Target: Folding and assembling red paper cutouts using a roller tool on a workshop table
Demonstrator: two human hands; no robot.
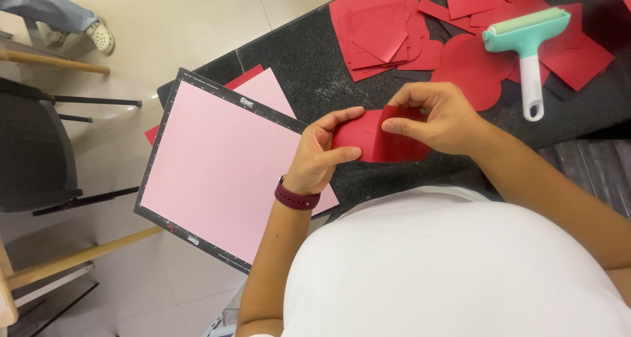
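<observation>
Both hands on one red paper piece (378, 140), held just above the counter (309, 67) near its front edge. Left hand (322, 154) pinches the piece's left end, thumb under, fingers on top. Right hand (437, 117) pinches the upper right part, folding it over. Pink cutting mat (210, 173) overhangs the counter's left edge. Red paper pile (381, 31) and teal roller (529, 41) sit toward the far edge.

Left hand (322, 154) raised, thumb and fingers pinched, watch band on wrist. Right hand (439, 117) opposite, fingertips pinched, forearm angled in from lower right.
</observation>
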